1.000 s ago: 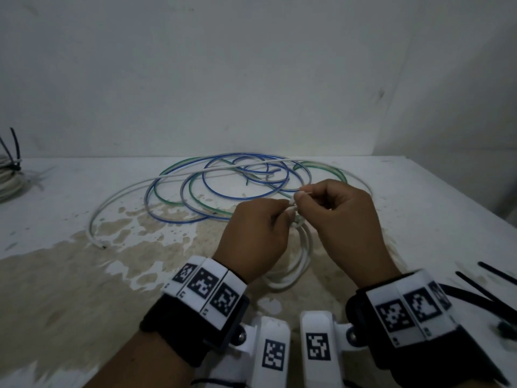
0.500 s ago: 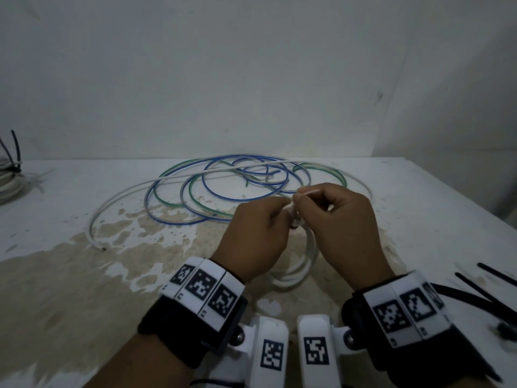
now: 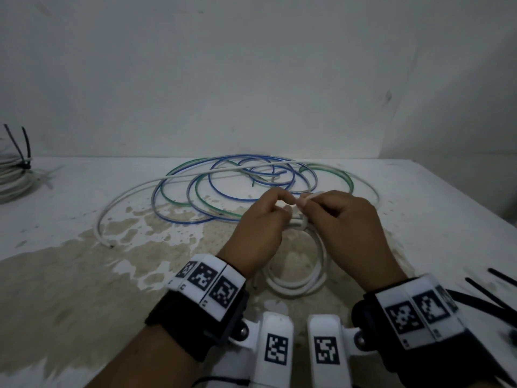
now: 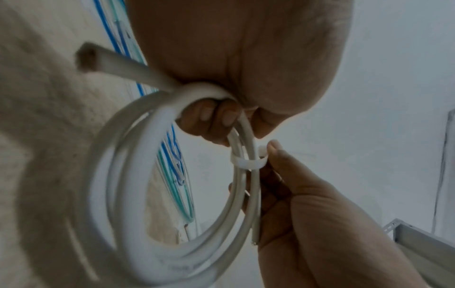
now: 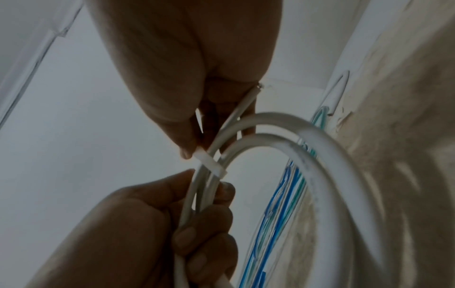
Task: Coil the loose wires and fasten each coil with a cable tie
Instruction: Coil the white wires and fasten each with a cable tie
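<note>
A small white wire coil hangs just above the table between both hands. My left hand grips its top strands, fingers curled round them. A white cable tie is looped round those strands just beside that grip. My right hand pinches the tie with thumb and fingers, and the tie's tail sticks out between the fingertips. One cut end of the coil's wire pokes past the right hand's fingers.
Loose blue, green and white wires sprawl in loops behind the hands. A bundled white coil with black ties lies at the far left edge. Several black cable ties lie at the right. A wall stands close behind the table.
Both hands have kept hold of the coil and tie. The fingertips have shifted a little where they meet and now sit slightly lower; the coil has barely moved.
</note>
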A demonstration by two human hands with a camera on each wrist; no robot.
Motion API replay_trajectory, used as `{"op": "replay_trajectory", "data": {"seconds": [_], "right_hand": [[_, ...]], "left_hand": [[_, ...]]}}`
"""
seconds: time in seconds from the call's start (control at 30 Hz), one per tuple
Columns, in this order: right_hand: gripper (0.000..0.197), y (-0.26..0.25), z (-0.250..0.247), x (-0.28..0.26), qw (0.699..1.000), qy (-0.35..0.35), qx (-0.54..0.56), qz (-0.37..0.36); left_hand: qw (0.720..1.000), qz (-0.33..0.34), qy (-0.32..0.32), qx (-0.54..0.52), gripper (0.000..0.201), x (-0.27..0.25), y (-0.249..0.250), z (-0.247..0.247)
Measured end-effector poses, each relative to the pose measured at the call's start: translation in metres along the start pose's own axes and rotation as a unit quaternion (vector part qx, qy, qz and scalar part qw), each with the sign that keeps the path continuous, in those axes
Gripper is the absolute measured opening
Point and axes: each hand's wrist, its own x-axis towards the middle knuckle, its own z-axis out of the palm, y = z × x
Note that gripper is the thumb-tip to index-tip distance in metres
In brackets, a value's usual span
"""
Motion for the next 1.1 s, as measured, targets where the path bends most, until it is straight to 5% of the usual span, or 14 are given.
{"op": "replay_trajectory", "data": {"seconds": [0.13, 0.3, 0.63, 0.83, 1.0, 1.1], "right_hand": [[0.016, -0.001, -0.001, 0.0, 0.999, -0.001, 0.031, 0.024], [0.014, -0.002, -0.003, 0.002, 0.993, 0.034, 0.104, 0.054], [0.005, 0.001, -0.007, 0.005, 0.997, 0.015, 0.041, -0.056], [0.009, -0.01, -0.02, 0.003, 0.988, 0.083, 0.022, -0.129], [0.012, -0.005, -0.014, 0.004, 0.994, -0.037, 0.103, -0.006], [0.013, 0.003, -0.012, 0.004, 0.996, -0.08, 0.045, -0.001]], "left_hand": [[0.998, 0.018, -0.035, -0.042, 0.013, -0.005, 0.004, 0.003], [0.995, 0.091, -0.011, 0.035, 0.01, -0.005, -0.001, 0.005], [0.978, 0.175, 0.065, 0.096, 0.012, -0.001, -0.01, 0.005], [0.99, 0.106, 0.029, 0.089, 0.021, 0.003, -0.013, 0.0], [0.996, 0.068, 0.006, 0.051, 0.007, 0.001, -0.012, -0.002], [0.999, 0.025, -0.028, -0.011, 0.009, 0.001, -0.01, -0.002]]}}
